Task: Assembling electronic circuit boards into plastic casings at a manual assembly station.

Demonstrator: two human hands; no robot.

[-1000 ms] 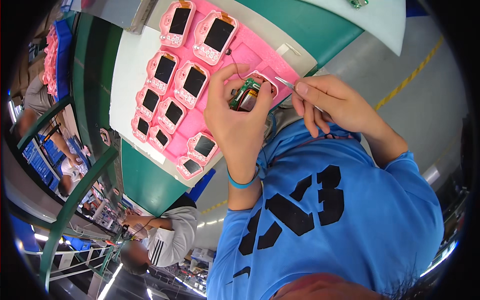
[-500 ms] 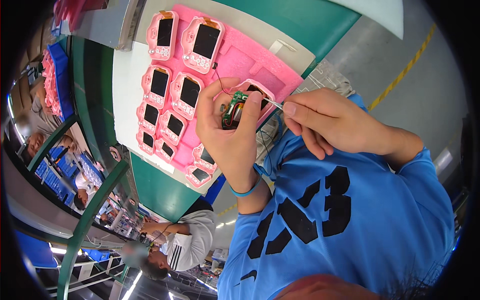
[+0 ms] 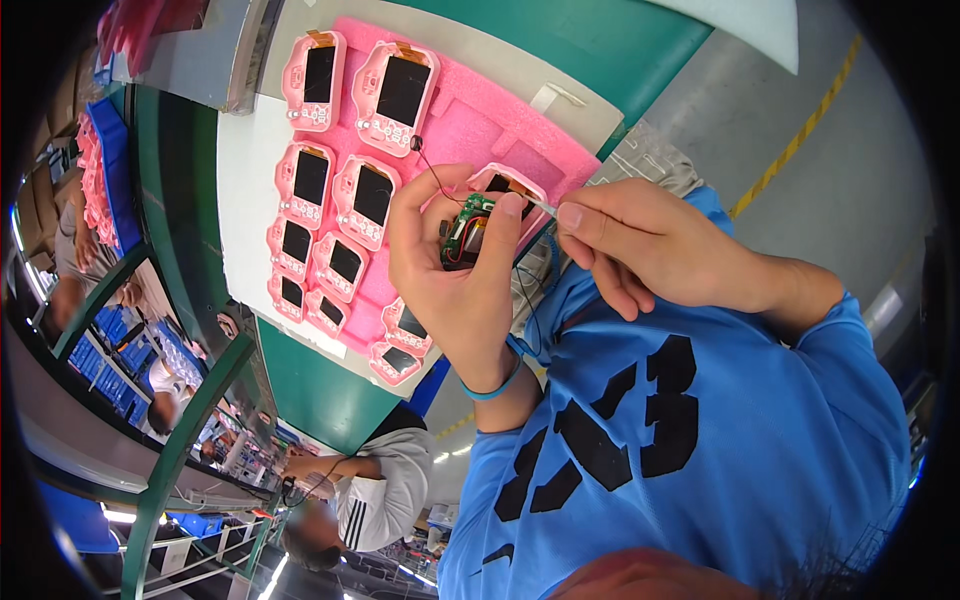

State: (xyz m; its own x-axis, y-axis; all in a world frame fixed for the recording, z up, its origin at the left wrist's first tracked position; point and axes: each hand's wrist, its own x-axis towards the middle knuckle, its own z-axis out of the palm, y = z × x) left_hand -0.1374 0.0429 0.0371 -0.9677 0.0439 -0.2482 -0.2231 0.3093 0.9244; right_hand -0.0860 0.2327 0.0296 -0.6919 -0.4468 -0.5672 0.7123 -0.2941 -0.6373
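Note:
My left hand [image 3: 455, 300] is closed around a small green circuit board [image 3: 474, 207] with red and black wires and a dark block on it. From the board a thin wire runs up to a round black part [image 3: 416, 143] beside one of the pink shells. Pinched in my right hand [image 3: 665, 245] is a slim metal tool [image 3: 543, 206], which looks like tweezers. Its tip points at the board's right side, near an orange ribbon [image 3: 518, 188] over a pink shell [image 3: 530, 178]. My left fingers and thumb hide part of the board and that shell.
Several pink shells with dark screens [image 3: 404, 87] lie in rows on a pink foam tray [image 3: 480, 125] over a green-topped table [image 3: 560, 35]. A blue bin [image 3: 120, 180] of pink parts stands at far left. Another person in a grey-white shirt [image 3: 390, 490] works at the lower left.
The view has shifted slightly, so the tray and shells sit a little further left and lower. Both hands keep their hold, with the tool still close to the board. The other person's head has moved.

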